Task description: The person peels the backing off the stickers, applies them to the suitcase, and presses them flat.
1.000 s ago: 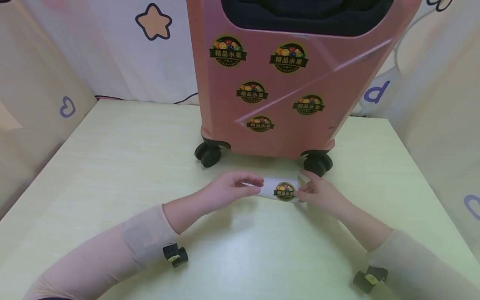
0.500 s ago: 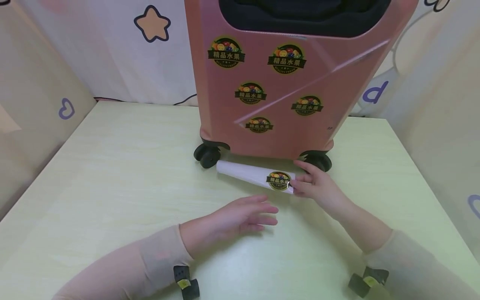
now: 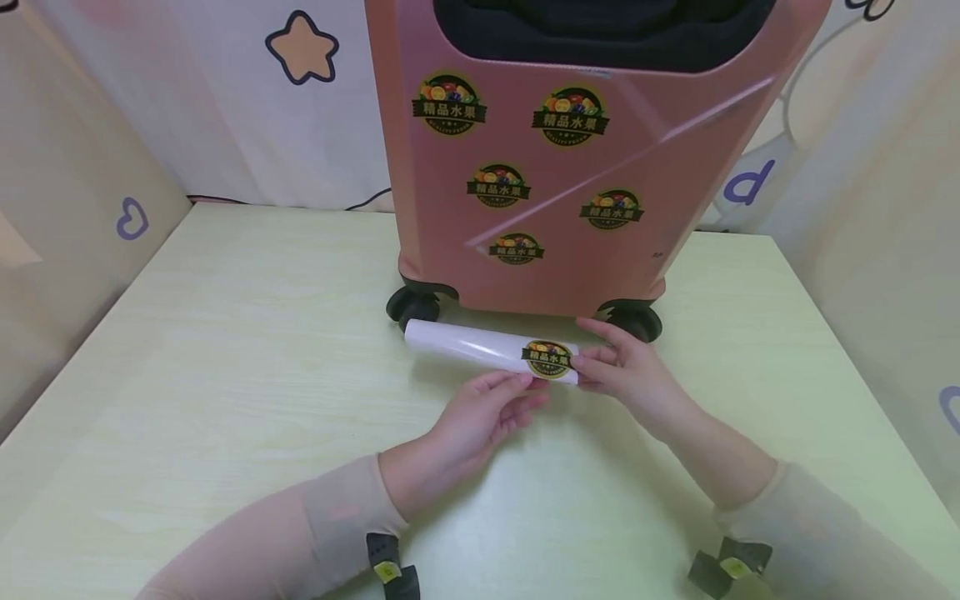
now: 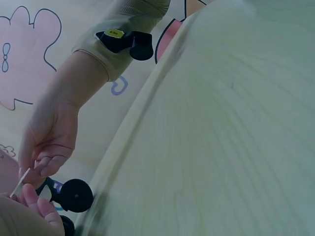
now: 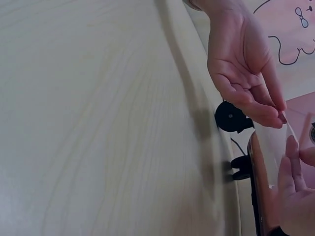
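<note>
In the head view a white glossy strip of sticker backing (image 3: 465, 343) is held above the table in front of the pink suitcase (image 3: 570, 275). One round fruit-label sticker (image 3: 547, 358) sits at its right end; the strip's left part curls over. My left hand (image 3: 476, 412) pinches the strip's lower edge just left of the sticker, between thumb and fingers. At the right end my right hand (image 3: 630, 371) pinches the strip beside the sticker's edge, index finger extended. The right wrist view shows the translucent strip (image 5: 269, 147) between both hands.
Several matching round stickers (image 3: 498, 185) are on the suitcase front. Its black wheels (image 3: 633, 321) stand on the pale wooden table (image 3: 247, 333) just behind the strip. Patterned curtains (image 3: 225, 100) enclose the back and sides. A small black device is strapped at each sleeve.
My left hand let go of the strip, dropped below it with fingers spread, then pinched its lower edge. The strip's left part came into view and shifted left; my right hand kept hold.
</note>
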`<action>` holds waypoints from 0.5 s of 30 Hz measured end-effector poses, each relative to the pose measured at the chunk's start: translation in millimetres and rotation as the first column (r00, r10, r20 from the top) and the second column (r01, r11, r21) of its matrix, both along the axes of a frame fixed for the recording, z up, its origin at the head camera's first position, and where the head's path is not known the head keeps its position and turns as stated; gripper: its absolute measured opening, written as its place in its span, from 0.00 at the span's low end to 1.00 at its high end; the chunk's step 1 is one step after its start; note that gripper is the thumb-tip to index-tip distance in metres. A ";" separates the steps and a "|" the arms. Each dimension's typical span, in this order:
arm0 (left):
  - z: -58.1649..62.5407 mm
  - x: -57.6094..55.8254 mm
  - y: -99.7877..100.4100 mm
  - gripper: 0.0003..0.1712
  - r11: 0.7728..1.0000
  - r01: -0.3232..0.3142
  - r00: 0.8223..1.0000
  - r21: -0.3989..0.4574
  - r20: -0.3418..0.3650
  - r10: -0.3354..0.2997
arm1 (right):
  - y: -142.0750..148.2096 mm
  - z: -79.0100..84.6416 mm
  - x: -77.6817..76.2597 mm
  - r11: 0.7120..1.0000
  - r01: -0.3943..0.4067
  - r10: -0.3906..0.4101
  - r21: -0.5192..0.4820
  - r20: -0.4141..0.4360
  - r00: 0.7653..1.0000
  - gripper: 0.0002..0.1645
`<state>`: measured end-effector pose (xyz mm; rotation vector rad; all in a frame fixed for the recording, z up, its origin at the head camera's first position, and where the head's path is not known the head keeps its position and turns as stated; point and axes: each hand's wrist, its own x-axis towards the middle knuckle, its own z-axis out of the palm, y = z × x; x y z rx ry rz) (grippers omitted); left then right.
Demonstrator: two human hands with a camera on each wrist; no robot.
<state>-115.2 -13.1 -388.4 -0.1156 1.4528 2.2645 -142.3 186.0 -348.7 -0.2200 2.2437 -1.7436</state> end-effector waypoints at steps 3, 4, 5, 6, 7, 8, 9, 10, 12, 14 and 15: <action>0.0 -1.3 2.5 0.12 0.998 -0.066 0.998 -0.016 0.000 0.066 | -3.1 -1.9 2.5 0.997 0.038 -0.030 0.074 -0.096 0.995 0.34; -0.1 -1.8 3.1 0.11 0.996 -0.086 0.996 -0.022 -0.008 0.086 | -4.4 -2.7 3.9 0.992 0.059 -0.041 0.115 -0.154 0.987 0.32; 0.1 -2.2 3.7 0.10 0.994 -0.106 0.994 -0.027 -0.015 0.105 | -6.0 -3.7 5.4 0.984 0.084 -0.049 0.155 -0.222 0.974 0.29; 0.1 -2.6 4.2 0.09 0.992 -0.121 0.993 -0.028 -0.020 0.120 | -7.9 -4.7 7.3 0.975 0.114 -0.053 0.192 -0.297 0.953 0.26; -0.1 -3.0 4.8 0.09 0.990 -0.135 0.991 -0.029 -0.028 0.134 | -9.9 -5.9 9.3 0.963 0.147 -0.054 0.227 -0.373 0.926 0.23; 0.1 -3.2 5.4 0.08 0.989 -0.145 0.989 -0.030 -0.039 0.144 | -12.4 -6.8 11.2 0.954 0.173 -0.049 0.246 -0.441 0.896 0.20; 0.0 -3.3 6.1 0.08 0.987 -0.155 0.987 -0.027 -0.046 0.154 | -14.9 -7.9 13.2 0.948 0.193 -0.042 0.253 -0.501 0.864 0.17; 0.3 -3.4 6.9 0.08 0.986 -0.164 0.985 -0.027 -0.052 0.163 | -17.3 -9.0 15.0 0.945 0.204 -0.031 0.256 -0.551 0.834 0.15; 0.9 -3.4 8.7 0.07 0.983 -0.182 0.982 -0.026 -0.053 0.181 | -22.2 -11.0 17.5 0.946 0.206 -0.008 0.250 -0.619 0.785 0.13; 2.6 -3.2 10.8 0.08 0.980 -0.197 0.979 -0.038 -0.057 0.195 | -25.6 -13.0 18.5 0.950 0.200 0.007 0.238 -0.660 0.751 0.13; 3.5 -3.0 11.8 0.08 0.978 -0.204 0.978 -0.045 -0.057 0.201 | -26.8 -14.0 18.8 0.953 0.196 0.009 0.229 -0.671 0.741 0.12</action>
